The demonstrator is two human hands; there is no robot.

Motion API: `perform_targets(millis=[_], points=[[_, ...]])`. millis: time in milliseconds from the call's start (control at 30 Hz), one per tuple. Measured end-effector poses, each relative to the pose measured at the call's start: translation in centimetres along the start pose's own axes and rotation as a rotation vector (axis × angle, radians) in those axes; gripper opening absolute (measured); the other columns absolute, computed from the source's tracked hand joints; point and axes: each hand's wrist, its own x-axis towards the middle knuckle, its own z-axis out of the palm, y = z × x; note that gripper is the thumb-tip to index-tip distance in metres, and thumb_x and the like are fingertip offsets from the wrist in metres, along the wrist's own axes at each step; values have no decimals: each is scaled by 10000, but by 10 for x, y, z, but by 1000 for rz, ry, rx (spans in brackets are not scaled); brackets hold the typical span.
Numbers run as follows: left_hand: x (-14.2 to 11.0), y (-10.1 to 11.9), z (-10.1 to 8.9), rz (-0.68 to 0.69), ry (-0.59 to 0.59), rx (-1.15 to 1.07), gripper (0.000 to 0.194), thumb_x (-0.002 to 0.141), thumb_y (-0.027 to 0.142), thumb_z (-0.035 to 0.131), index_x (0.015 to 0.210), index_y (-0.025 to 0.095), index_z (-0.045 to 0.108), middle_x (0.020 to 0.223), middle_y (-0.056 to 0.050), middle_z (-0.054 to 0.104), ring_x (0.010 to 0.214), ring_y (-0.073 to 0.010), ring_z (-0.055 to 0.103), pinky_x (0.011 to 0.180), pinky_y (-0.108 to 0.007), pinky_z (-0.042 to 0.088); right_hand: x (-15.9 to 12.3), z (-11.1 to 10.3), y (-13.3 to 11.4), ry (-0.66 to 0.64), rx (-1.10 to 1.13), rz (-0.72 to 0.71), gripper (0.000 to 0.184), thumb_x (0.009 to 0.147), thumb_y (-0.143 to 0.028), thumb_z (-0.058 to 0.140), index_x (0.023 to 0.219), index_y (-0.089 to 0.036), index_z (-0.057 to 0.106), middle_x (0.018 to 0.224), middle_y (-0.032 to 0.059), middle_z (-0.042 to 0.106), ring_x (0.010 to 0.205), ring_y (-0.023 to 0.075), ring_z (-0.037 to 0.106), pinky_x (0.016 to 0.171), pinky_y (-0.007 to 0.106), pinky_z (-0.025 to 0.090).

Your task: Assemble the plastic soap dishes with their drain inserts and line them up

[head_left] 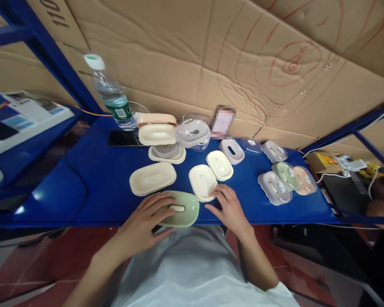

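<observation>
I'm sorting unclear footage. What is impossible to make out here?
All in the head view:
Green dish's left end: hidden by the left hand.
Upright item at the cardboard: details lost to pixelation.
Stickers on the clear lids: print too small.
Other person's arm: cut off by the right edge.

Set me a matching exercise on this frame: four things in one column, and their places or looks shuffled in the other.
Things
1. open green dish
2. bottle
3. right hand
4. peach container

Places or looks
A. fingertips at the edge of a cream tray
B. under a clear lid, beside a green lidded container
C. white cap and green label
D. partly covered by the fingers of the left hand, at the near edge of the blue table

Right pairs: 1-D, 2-C, 3-A, 4-B
</observation>
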Motion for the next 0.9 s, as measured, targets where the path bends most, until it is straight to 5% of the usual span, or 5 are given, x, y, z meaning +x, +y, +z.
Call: perform_targets(millis=[133, 267, 433, 733, 900], points=[[1, -3, 11, 31, 33, 35, 180, 999, 336, 764, 1166, 271, 756, 1390, -60, 747, 1444, -289, 604, 1211, -484, 496, -31, -12, 12, 99, -33, 95, 330, 943, -524, 836, 1095, -264, 700, 1190, 106, 739, 1242, 343, 709, 1157, 618, 532], [6, 1, 23, 92, 51, 111, 176, 1039, 342, 731, 1193, 256, 743, 1400, -45, 760, 1454, -284, 607, 1259, -484, 444, -40, -17, 14, 73, 38, 118, 128, 1043, -341, 716, 1141, -260, 710, 1357, 122, 728, 1470, 345, 599, 1181, 589, 542], [12, 8, 28, 93, 77, 173, 197, 1054, 304, 710, 1242, 246, 727, 1374, -39, 779, 1380, -265, 671, 1288, -475, 411, -36, -20, 17, 17, 134, 119, 191, 1079, -217, 599, 1247, -263, 678, 1478, 116, 686, 1540, 301, 543, 1297, 629, 437], [15, 9, 30, 4, 126, 175, 190, 1005, 252, 756, 1194, 261, 748, 1324, -52, 795, 1299, -267, 718, 1254, -481, 443, -39, -23, 25, 85, 182, 189, 200, 1021, -396, 761, 979, -259, 622, 1459, 139, 681, 1470, 339, 589, 1174, 615, 547], [12, 8, 27, 46, 12, 147, 349, 1018, 339, 737, 1359, 272, 709, 1465, -63, 730, 1400, -284, 655, 1309, -500, 376, -42, -31, 31, 65, 82, 180, 196, 1062, -396, 700, 1218, -278, 683, 1492, 128, 673, 1493, 346, 573, 1205, 634, 501]])
